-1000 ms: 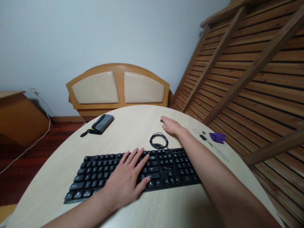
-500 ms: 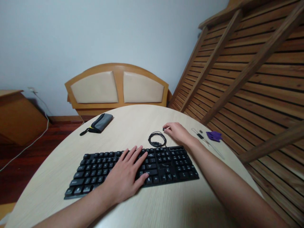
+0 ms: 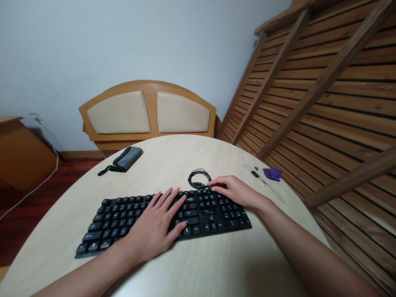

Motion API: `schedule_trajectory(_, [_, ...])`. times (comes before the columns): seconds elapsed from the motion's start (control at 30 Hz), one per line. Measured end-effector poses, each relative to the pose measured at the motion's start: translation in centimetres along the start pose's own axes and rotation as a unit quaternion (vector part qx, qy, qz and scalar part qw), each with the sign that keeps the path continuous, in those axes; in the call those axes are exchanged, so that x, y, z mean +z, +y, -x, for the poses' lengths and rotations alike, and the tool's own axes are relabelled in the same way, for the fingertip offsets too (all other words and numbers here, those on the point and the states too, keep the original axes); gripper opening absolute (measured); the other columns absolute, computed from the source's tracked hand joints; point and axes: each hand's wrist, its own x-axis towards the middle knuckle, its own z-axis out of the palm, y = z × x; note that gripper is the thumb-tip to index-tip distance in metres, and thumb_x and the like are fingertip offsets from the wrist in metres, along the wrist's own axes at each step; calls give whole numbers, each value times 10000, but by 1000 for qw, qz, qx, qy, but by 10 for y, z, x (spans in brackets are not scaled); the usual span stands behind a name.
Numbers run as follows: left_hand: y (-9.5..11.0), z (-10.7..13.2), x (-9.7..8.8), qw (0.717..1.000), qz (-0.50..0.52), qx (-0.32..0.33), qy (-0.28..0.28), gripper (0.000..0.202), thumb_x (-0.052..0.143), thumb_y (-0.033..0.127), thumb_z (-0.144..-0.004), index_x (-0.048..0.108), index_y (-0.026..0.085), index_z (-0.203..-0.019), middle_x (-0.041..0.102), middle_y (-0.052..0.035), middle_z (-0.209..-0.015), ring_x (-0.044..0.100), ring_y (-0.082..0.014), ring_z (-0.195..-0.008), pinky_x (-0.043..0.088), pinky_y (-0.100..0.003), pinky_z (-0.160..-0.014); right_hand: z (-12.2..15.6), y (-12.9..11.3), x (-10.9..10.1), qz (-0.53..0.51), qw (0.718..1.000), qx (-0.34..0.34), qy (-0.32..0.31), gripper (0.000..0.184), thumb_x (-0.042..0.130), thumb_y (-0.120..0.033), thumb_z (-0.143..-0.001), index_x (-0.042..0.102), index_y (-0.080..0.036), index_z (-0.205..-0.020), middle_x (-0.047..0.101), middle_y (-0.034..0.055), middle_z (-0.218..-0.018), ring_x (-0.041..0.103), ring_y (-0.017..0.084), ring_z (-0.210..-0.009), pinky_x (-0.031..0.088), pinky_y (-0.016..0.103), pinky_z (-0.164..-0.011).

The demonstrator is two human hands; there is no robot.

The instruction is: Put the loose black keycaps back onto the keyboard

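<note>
A black full-size keyboard (image 3: 206,216) lies across the near part of the round table. My left hand (image 3: 156,229) rests flat on its middle keys, fingers spread. My right hand (image 3: 232,189) is at the keyboard's upper right edge, thumb and forefinger brought together over the top row; what they hold, if anything, is hidden. Just behind the keyboard, beside the right fingertips, lies the coiled black cable (image 3: 190,178) with its plug inside the loop.
A grey and black pouch (image 3: 130,159) with a strap lies at the left back of the table (image 3: 167,161). On the right are a thin wire tool with a black grip (image 3: 255,174), a slim metal tool (image 3: 276,194), a small dark piece (image 3: 256,168) and purple cloth (image 3: 272,173).
My right hand has come down toward me from beyond the cable to the keyboard's top edge. A small black piece showed at its fingertips before. My left hand stays on the keys.
</note>
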Motion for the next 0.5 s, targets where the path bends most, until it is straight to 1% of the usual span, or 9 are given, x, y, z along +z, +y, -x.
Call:
schedule_trajectory(0.17, [-1,1,2,1000,1,5,12,631,408,567,-1027,358,245,-1568,314,-95,-1641,338,-329,-1483,306,-567,-1187,0,5,3,9,1000,-7,-2,262,596,-325,-958,751,-258,-1158,767,45,-1150,695,227,-1081,508,379,-973])
schedule_trajectory(0.3, [-1,1,3,1000,8,7,18,633,419,564,-1026,349,250,-1571,308,-94,-1643,332,-330,-1485,303,-566,-1189,1,4,4,22,1000,-21,-3,253,592,-307,-966,749,-249,-1156,766,51,-1140,696,219,-1067,509,368,-964])
schedule_trajectory(0.5, [0,0,2,1000,7,8,20,624,409,561,-1030,363,241,-1564,306,-99,-1644,331,-328,-1486,300,-565,-1192,2,-1,5,81,996,-46,2,248,571,-260,-978,743,-238,-1155,760,68,-1124,690,216,-1045,504,366,-948])
